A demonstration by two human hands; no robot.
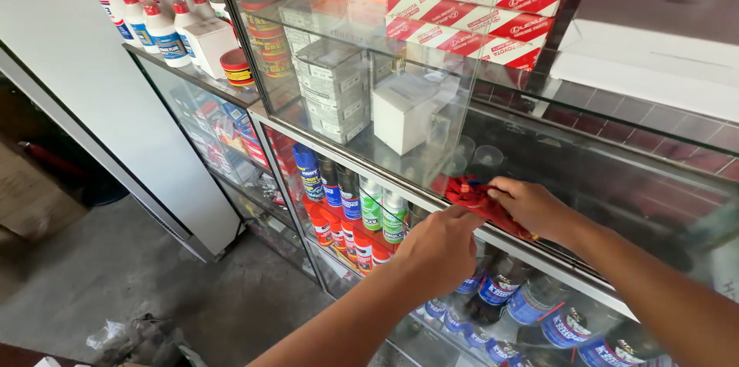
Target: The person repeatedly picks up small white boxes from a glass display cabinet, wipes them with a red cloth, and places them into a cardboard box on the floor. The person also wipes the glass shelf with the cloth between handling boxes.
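Clearly we were at the glass cabinet (431, 175), both hands up at the front edge of a shelf. Our right hand (531, 205) was closed on a red cloth (481, 199), fingers curled over it and pressing it down where the glass shelf met the metal rail (539, 248). The cloth lay bunched on that edge, partly under the right hand, with one end trailing toward the left hand. Our left hand (440, 248) sat just beside it, fingers bent and touching the rail and the near end of the cloth; we could not tell for sure whether it pinched the cloth or only steadied itself on the rail. We judged that the left hand was braced there so that the right could bear down on the cloth without slipping.

Behind the cloth, on the same shelf, a white carton (404, 113) stood upright among a stack of grey boxes (331, 90), set well back from the edge. Above them, red and white boxes (469, 9) lay flat in a pile. On the shelf below, spray cans (369, 205) stood in a tight row with labels facing out, likely so they could be read through the glass. Farther left, white bottles with red caps (150, 5) crowded the top of a lower cabinet. The concrete floor (115, 267) showed beneath.
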